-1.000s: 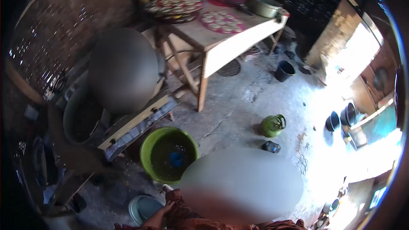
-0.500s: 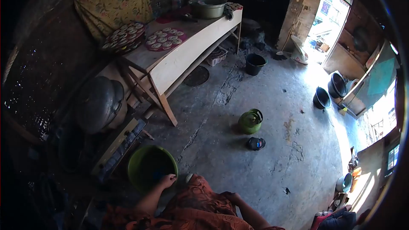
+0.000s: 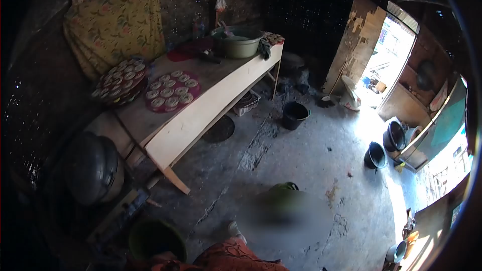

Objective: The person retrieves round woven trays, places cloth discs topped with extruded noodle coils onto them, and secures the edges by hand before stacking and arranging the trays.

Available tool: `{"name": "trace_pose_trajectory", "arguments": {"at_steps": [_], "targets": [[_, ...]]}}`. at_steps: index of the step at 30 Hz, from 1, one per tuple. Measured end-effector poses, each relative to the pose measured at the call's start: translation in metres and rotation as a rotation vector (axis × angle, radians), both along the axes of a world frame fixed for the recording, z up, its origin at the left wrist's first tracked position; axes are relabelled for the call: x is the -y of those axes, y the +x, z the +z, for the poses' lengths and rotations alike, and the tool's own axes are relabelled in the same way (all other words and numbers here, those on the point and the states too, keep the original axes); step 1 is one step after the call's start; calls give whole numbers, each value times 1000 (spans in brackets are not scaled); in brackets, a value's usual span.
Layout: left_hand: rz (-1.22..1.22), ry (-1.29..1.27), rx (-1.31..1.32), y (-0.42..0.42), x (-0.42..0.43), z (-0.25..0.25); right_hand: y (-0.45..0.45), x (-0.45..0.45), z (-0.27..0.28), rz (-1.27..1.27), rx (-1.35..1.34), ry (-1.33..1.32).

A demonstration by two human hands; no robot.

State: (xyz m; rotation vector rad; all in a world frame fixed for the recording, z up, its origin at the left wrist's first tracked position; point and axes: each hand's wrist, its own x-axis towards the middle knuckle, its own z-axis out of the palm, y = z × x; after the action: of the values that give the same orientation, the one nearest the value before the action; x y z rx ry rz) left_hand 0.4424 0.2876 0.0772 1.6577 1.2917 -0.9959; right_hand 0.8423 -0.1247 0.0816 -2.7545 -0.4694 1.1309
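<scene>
At the bottom edge, my left hand [image 3: 164, 257] shows only in part, beside the near rim of the green basin [image 3: 157, 241]; its fingers are too dark to make out. A small dark part of my right hand [image 3: 275, 261] appears beside the orange patterned clothing [image 3: 231, 255], with its fingers hidden. Whether either hand holds anything cannot be seen. A pale shoe or foot [image 3: 236, 231] sticks out in front of the clothing. Beyond the basin, a large lidded pot [image 3: 93, 168] stands by the stove [image 3: 118, 216].
A long wooden table [image 3: 201, 115] bears round pieces on a pink mat [image 3: 173, 90], a stacked tray [image 3: 120, 80] and a large basin [image 3: 238, 45]. Black buckets [image 3: 294, 116] [image 3: 375, 155] stand on the floor. A blur partly covers the green gas cylinder [image 3: 286, 187]. A doorway [image 3: 394, 55] is at right.
The view has tilted up and turned, so the table, basin and buckets sit lower. Both hands have dropped mostly out of the bottom of the view.
</scene>
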Motion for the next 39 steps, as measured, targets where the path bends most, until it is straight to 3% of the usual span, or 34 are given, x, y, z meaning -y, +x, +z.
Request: {"name": "trace_pose_trajectory", "arguments": {"at_steps": [3, 6, 7, 8, 11, 14, 17, 19, 21, 22, 24, 29, 35, 39], "targets": [[-8, 109, 116, 86, -65, -14, 92, -27, -10, -69, 26, -7], [-37, 369, 413, 208, -141, -18, 188, -90, 9, -208, 43, 172], [2, 480, 588, 264, -163, 42, 215, -105, 0, -260, 151, 291], [34, 521, 823, 311, -190, 68, 243, -129, 9, -409, 81, 307], [-167, 806, 1151, 433, -265, 167, 319, -165, -41, -373, 195, 346], [-227, 982, 1259, 514, -328, 264, 366, -228, -7, -244, 171, 313], [-298, 1246, 1171, 571, -397, 334, 435, -284, -30, -44, 113, 234], [-217, 1329, 1133, 598, -444, 359, 472, -348, -2, -137, -71, 380], [-165, 1305, 1104, 621, -498, 342, 532, -402, -29, 54, 0, 302], [-160, 1408, 992, 636, -508, 340, 558, -436, -35, 203, 89, 305], [-142, 1491, 864, 655, -519, 328, 598, -506, -30, 196, 69, 370], [-185, 1517, 694, 669, -542, 288, 678, -715, 54, 228, 36, 431], [-73, 1570, 623, 687, -556, 287, 759, -887, 66, 461, 123, 529], [145, 1448, 539, 688, -564, 265, 835, -993, 20, 578, -6, 506]]}}
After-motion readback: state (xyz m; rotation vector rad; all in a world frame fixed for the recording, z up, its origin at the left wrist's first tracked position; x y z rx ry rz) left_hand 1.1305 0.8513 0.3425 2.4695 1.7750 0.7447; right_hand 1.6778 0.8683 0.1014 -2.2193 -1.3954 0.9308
